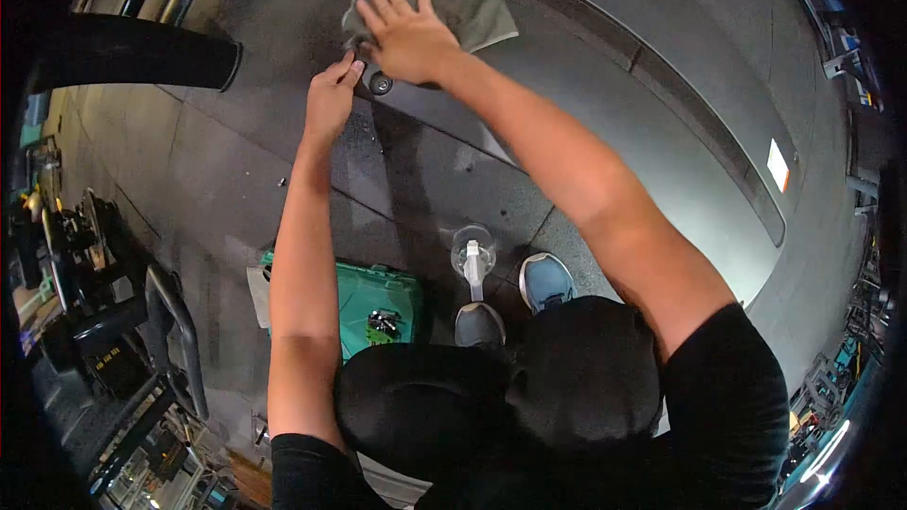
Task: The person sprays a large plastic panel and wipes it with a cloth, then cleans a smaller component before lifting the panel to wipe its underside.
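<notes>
My right hand (pixel 411 41) lies with its fingers spread on a grey-green cloth (pixel 482 5), pressing it against the end of a long grey panel (pixel 661 170). Just to the left, my left hand (pixel 333 94) has its thumb and fingers pinched together by the panel's edge, close to the cloth's near corner. Whatever sits between those fingertips is too small and dark to make out. A round metal fitting (pixel 381 83) shows on the panel end, just below my right hand.
A clear spray bottle with a white top (pixel 474 260) stands by my shoes (pixel 546 281). Left of it is a green case (pixel 378 307). A black padded roller (pixel 142 54) juts in at upper left, and gym-like equipment (pixel 104 321) lines the left side. Small bits lie on the dark floor (pixel 217 189).
</notes>
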Tool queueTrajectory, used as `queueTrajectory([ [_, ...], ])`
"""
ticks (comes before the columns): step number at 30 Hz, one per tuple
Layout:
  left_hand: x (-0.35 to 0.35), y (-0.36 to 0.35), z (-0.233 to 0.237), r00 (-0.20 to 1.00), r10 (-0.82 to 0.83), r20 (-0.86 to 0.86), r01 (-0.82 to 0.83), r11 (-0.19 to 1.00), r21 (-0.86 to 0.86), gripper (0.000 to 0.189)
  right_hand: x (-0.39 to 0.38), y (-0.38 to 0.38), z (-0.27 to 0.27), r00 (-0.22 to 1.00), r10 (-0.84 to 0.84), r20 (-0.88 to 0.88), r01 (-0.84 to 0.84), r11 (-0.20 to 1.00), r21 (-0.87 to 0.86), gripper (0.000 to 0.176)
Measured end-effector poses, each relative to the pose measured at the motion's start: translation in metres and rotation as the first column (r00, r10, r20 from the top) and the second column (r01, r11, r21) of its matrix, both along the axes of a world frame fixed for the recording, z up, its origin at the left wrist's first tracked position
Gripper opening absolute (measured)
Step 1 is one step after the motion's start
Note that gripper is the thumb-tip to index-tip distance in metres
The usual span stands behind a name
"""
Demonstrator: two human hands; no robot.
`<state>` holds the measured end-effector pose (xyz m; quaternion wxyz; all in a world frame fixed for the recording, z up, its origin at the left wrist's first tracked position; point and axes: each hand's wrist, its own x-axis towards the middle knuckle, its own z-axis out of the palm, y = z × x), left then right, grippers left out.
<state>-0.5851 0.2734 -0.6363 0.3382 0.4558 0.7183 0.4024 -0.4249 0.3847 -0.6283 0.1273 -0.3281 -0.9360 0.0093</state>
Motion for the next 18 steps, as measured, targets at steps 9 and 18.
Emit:
queueTrajectory([
  [9, 0.012, -0.003, 0.009, 0.999, -0.019, 0.033, 0.018, 1.000, 0.015, 0.038, 0.170, -0.139, 0.023, 0.996, 0.061, 0.060, -0.050, 0.982, -0.180, 0.081],
  [18, 0.018, -0.001, 0.024, 0.999, 0.025, -0.036, -0.030, 0.988, -0.150, 0.046, 0.641, -0.340, 0.010, 0.638, -0.707, 0.306, 0.752, 0.658, -0.050, 0.108],
])
